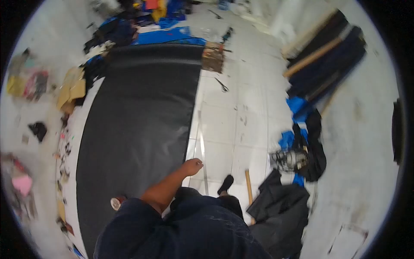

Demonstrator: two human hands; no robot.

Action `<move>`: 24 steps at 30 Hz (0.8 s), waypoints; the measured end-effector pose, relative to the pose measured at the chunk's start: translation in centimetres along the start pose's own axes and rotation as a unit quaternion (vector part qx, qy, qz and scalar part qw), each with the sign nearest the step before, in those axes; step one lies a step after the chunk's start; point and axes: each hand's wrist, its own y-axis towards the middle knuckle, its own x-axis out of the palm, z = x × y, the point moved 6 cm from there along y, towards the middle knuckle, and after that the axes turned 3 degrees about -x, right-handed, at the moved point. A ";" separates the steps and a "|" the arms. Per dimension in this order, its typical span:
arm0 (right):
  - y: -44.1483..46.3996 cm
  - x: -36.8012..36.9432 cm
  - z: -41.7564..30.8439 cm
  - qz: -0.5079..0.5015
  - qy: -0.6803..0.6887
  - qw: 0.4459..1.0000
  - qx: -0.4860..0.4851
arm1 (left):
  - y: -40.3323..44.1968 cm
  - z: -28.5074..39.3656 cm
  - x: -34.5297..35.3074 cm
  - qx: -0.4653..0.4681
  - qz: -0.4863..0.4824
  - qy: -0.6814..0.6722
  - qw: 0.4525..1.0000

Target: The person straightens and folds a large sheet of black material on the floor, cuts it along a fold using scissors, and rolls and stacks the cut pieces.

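My left hand [192,166] reaches across in front of my body, over the right edge of a wide black sheet of material [138,112] spread on the floor. Its fingers look curled in; whatever they hold, if anything, is too small to make out. Just right of the hand, a long thin metal ruler [202,149] lies lengthwise on the white tiles. At the sheet's far end the material rises into a roll [155,49]. Near my left sleeve sits a small spool-like object with a pale round end [115,203]. My right hand is out of view.
Black scissors [222,85] lie on the tiles ahead. Fabric rolls [323,60] lean at the far right. Blue and black scraps and a wire-guarded object [289,159] are on the right. Crumpled black cloth [280,211] lies by a cardboard tube [249,187]. Cardboard [71,90] stands left.
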 end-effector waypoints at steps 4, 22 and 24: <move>12.3 -11.4 -9.9 -0.028 -0.103 0.992 -0.066 | 3.5 -8.3 2.5 -0.138 0.073 -0.046 0.987; 30.0 -4.5 -76.4 -0.267 -0.373 0.785 -0.416 | 9.3 -10.4 2.2 -0.401 0.324 -0.257 0.817; 28.3 -1.5 -78.1 -0.293 -0.430 0.758 -0.393 | 14.1 -6.0 -5.4 -0.339 0.369 -0.381 0.777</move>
